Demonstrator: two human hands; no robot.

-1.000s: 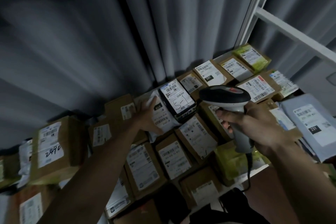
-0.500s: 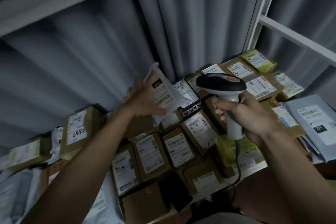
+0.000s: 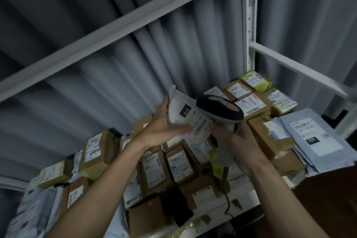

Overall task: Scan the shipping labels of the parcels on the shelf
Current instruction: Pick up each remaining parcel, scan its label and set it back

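The left hand (image 3: 162,127) holds a soft white bag parcel (image 3: 188,116) up in the air, above the middle of the shelf (image 3: 241,216). The fingers are closed around its left side and bottom. The parcel is tilted, and its label with black bars faces the person. A black patch on it reads "010". The right hand (image 3: 239,141) is wrapped tight around the grey handle of a scanner (image 3: 220,111). The scanner's dark head sits just beside the parcel, on its right, and looks like it touches the label's edge. A dark cord (image 3: 227,199) hangs from the handle down to the front edge of the shelf. Under both hands the shelf is packed with brown boxes (image 3: 179,164) lying side by side, each with a white label. A green and white box (image 3: 255,81) sits in the back right corner. Flat grey bag parcels (image 3: 316,137) are piled at the right edge. One brown box (image 3: 96,149) near the left side has numbers written on it by hand. A grey curtain (image 3: 96,25) hangs behind the shelf.
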